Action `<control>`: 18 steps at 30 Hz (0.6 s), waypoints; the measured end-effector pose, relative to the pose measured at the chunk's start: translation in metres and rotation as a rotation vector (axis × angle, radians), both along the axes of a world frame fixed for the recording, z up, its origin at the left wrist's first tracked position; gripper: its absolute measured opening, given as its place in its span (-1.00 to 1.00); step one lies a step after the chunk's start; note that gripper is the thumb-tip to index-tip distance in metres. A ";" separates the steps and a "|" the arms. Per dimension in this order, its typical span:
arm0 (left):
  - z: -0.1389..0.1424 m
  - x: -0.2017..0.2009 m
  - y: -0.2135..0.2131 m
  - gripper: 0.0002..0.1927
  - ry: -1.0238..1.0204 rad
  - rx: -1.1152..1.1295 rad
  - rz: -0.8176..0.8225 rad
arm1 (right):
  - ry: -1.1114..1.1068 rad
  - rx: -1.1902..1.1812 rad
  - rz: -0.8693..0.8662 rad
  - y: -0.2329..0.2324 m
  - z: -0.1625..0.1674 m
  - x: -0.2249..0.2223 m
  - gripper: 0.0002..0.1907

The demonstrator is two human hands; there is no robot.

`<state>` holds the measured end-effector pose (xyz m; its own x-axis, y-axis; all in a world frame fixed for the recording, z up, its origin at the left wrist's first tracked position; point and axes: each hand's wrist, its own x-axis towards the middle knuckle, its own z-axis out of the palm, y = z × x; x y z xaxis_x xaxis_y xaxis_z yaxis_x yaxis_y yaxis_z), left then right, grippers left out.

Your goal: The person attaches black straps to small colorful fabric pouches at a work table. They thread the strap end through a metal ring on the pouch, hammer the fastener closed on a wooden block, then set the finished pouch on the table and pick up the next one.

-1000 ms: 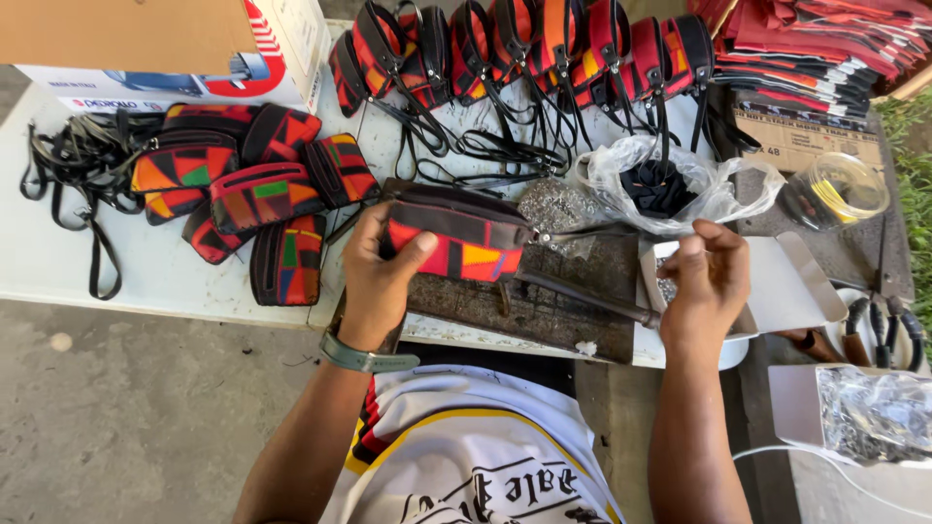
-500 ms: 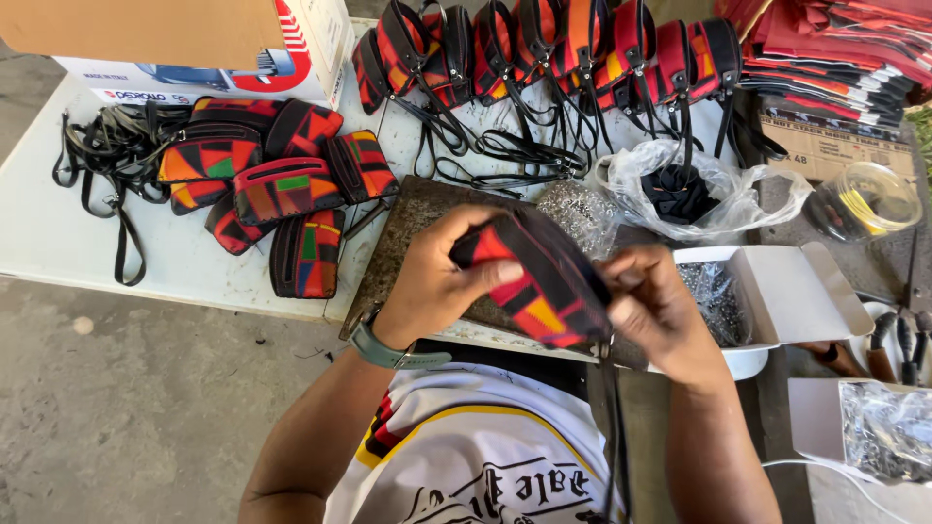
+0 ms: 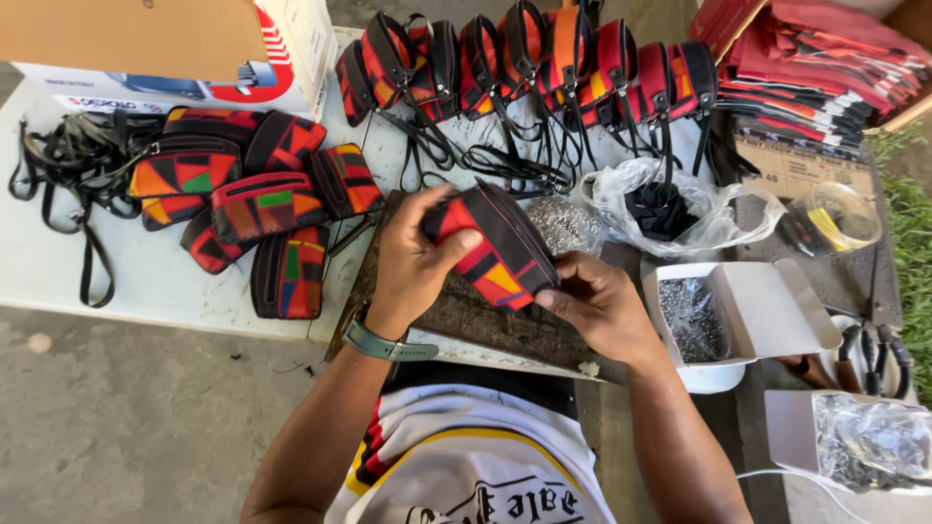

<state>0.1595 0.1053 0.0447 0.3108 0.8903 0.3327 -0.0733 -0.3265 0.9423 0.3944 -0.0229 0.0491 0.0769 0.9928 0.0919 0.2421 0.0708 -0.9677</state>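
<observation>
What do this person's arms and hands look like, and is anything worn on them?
Both arms are bare from the elbow down, with no sleeves reaching the forearms and no gloves. The left hand has a grey-green watch strap round its wrist. The right hand shows no ring or band that I can make out. Below them shows a white shirt with red, yellow and black trim.

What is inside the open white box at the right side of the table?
The open white box holds a heap of small dark metal pieces; their exact kind is too small to tell. The box bottom under the heap is covered.
</observation>
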 end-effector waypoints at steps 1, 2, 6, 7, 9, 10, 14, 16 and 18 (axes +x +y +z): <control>-0.007 0.002 0.003 -0.37 0.005 -0.061 0.065 | 0.011 0.036 -0.033 0.009 -0.001 -0.001 -0.83; -0.015 0.001 0.006 -0.39 -0.086 -0.045 0.058 | 0.024 0.070 -0.062 0.019 0.000 0.003 -0.82; -0.049 -0.006 -0.008 -0.50 -0.098 -0.058 0.057 | 0.053 0.173 -0.218 0.089 -0.001 0.023 -0.86; -0.056 -0.011 -0.017 -0.52 -0.035 -0.104 0.036 | 0.131 0.211 -0.204 0.114 -0.001 0.027 -0.86; -0.069 -0.006 -0.034 -0.56 0.125 -0.176 0.011 | 0.177 0.253 -0.241 0.159 0.001 0.043 -0.86; -0.074 -0.005 -0.043 -0.57 0.226 -0.214 0.029 | 0.154 0.244 -0.270 0.182 0.000 0.044 -0.87; -0.085 0.002 -0.049 -0.59 0.436 -0.205 -0.102 | 0.159 0.279 -0.277 0.265 0.003 0.045 -0.88; -0.089 0.006 -0.040 -0.56 0.495 -0.286 -0.153 | 0.119 0.284 -0.298 0.300 0.008 0.042 -0.88; -0.097 0.009 -0.032 -0.53 0.456 -0.353 -0.163 | 0.084 0.254 -0.336 0.325 0.013 0.038 -0.87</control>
